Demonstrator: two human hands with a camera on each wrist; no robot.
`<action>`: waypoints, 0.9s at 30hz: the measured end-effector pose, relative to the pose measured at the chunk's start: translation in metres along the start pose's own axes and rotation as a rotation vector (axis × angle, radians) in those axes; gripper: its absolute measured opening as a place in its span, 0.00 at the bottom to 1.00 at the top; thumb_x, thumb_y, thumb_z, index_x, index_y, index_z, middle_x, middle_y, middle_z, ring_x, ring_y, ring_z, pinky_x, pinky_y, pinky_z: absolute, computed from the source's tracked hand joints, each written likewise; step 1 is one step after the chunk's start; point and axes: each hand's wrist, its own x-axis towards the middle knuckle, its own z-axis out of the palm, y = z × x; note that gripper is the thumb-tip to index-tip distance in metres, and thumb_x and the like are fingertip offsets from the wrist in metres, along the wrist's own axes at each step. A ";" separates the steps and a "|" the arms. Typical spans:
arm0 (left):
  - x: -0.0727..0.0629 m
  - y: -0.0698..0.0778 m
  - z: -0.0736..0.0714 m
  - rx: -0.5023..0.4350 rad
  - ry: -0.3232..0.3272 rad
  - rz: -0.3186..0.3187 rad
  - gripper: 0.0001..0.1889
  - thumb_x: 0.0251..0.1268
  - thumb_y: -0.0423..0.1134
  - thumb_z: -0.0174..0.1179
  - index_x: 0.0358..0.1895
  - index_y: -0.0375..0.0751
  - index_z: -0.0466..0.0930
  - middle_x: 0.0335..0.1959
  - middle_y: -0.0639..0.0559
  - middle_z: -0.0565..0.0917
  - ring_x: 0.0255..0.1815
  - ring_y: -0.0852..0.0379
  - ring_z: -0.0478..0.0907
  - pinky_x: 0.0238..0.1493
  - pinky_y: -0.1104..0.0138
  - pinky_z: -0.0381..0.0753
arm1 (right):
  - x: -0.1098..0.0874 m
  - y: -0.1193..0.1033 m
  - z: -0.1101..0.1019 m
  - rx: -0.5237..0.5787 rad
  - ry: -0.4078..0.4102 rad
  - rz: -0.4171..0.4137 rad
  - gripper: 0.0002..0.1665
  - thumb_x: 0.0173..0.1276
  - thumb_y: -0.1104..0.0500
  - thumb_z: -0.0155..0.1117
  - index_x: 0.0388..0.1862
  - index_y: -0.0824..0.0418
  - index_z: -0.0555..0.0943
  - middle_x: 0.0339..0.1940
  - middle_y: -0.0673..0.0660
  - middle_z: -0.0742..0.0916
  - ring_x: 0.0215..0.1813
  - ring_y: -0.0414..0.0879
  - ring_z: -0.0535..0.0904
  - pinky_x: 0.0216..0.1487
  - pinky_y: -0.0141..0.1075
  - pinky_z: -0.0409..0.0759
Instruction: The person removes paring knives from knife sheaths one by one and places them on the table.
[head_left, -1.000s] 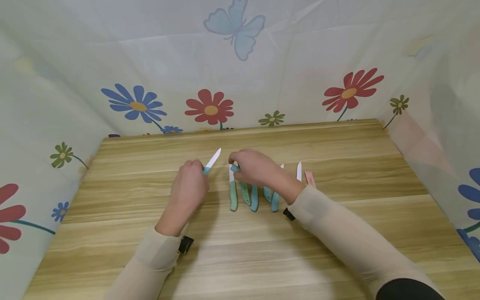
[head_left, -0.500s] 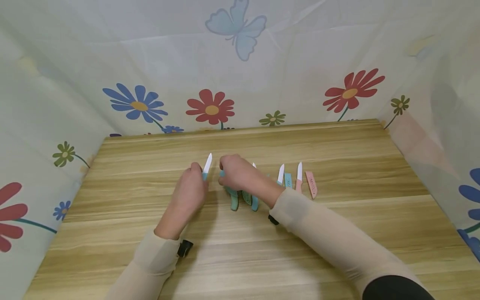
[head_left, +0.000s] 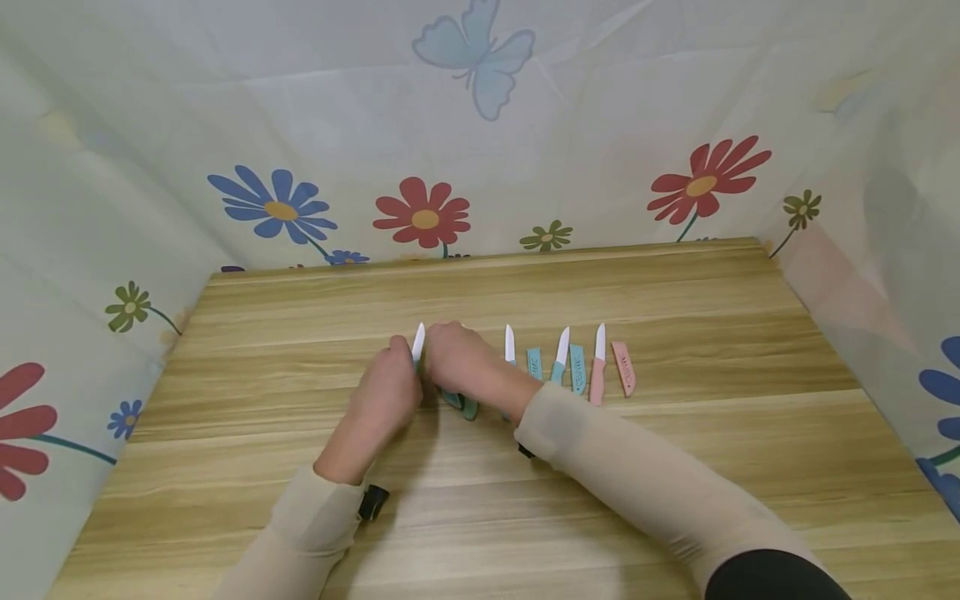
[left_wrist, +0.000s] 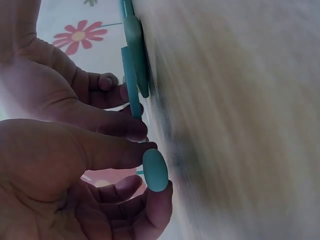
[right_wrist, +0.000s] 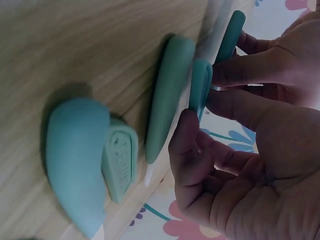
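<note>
My left hand [head_left: 386, 392] grips a small paring knife [head_left: 419, 342] by its teal handle, the white blade pointing away from me. In the left wrist view the handle's rounded butt shows between thumb and fingers. Close on its right, my right hand [head_left: 461, 357] pinches a teal blade sheath [right_wrist: 201, 85] between thumb and fingers, low over the table. Under and beside the right hand lie a green-handled knife [right_wrist: 170, 95], a green sheath [right_wrist: 121, 165] and a blue-handled knife [right_wrist: 77, 155]. The head view hides most of these behind the right hand and forearm.
Farther right on the wooden table [head_left: 300, 308], the row goes on with a blue sheath [head_left: 534, 362], a blue-handled knife [head_left: 561, 357], another blue sheath [head_left: 577, 369], a pink-handled knife [head_left: 597, 377] and a pink sheath [head_left: 623, 369]. A flower-printed curtain [head_left: 600, 108] surrounds the table.
My right hand has moved left and toward me with the sheath, close to my left hand. The left-hand knife has turned more upright in view and come slightly nearer me.
</note>
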 end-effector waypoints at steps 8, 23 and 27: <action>-0.002 0.002 0.000 0.015 -0.012 0.009 0.10 0.65 0.23 0.57 0.46 0.24 0.67 0.32 0.31 0.80 0.36 0.34 0.84 0.37 0.44 0.85 | 0.000 -0.005 0.009 -0.041 0.029 0.024 0.13 0.71 0.66 0.62 0.24 0.57 0.80 0.22 0.53 0.83 0.22 0.44 0.76 0.22 0.35 0.78; 0.000 0.002 0.002 0.052 -0.025 0.048 0.07 0.70 0.24 0.54 0.45 0.24 0.67 0.31 0.32 0.78 0.38 0.33 0.84 0.39 0.45 0.85 | -0.002 -0.011 0.012 -0.078 0.037 0.040 0.17 0.83 0.64 0.53 0.31 0.56 0.82 0.30 0.54 0.85 0.28 0.46 0.80 0.26 0.37 0.81; 0.000 0.003 0.001 0.037 -0.029 0.040 0.09 0.68 0.23 0.56 0.45 0.24 0.67 0.31 0.32 0.78 0.37 0.34 0.84 0.38 0.45 0.85 | -0.002 -0.011 0.012 -0.083 0.043 0.052 0.17 0.83 0.64 0.53 0.32 0.57 0.82 0.31 0.55 0.85 0.29 0.46 0.79 0.27 0.37 0.81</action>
